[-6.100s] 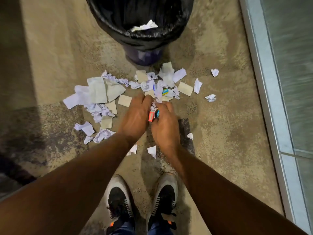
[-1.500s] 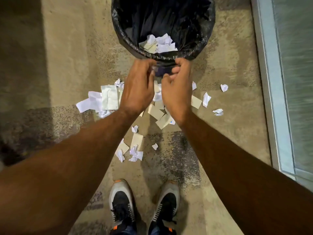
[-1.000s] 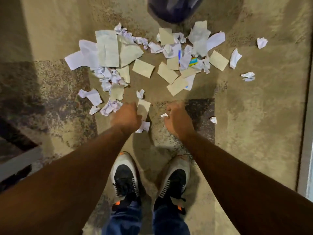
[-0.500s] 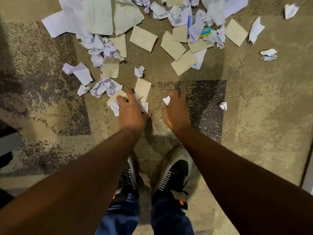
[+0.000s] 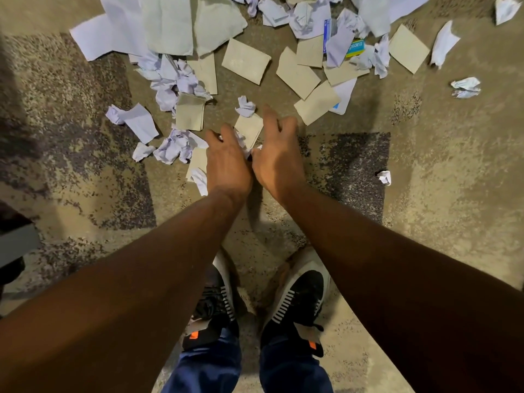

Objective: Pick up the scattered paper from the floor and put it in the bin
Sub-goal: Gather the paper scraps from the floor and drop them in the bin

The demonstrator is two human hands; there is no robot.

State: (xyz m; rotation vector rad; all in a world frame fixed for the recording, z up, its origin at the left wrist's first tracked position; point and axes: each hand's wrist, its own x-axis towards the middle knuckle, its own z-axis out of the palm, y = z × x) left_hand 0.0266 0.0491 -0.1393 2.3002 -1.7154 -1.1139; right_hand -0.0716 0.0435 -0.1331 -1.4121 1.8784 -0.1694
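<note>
Scattered paper covers the carpet ahead of me: crumpled white scraps (image 5: pixel 173 78), flat tan cards (image 5: pixel 246 61) and large sheets (image 5: pixel 167 24). The bin is out of view. My left hand (image 5: pixel 226 165) is down on the floor with its fingers curled over a crumpled white scrap (image 5: pixel 241 141), and a tan card (image 5: pixel 198 160) pokes out from under it. My right hand (image 5: pixel 279 156) lies right beside it, thumbs almost touching, fingers spread and reaching over another tan card (image 5: pixel 249 127). A small white ball (image 5: pixel 245 106) sits just beyond my fingertips.
My two black-and-white shoes (image 5: pixel 297 296) stand directly below my hands. Loose scraps lie apart at the right (image 5: pixel 466 87) and near the dark carpet patch (image 5: pixel 384 177). A blue-and-yellow printed card (image 5: pixel 354 48) lies in the far pile. A dark object (image 5: pixel 14 245) sits at the left edge.
After dropping a load in the bin, I bent back down to the floor. In the last half second my right hand slid left against my left hand, pressing nearby scraps between them.
</note>
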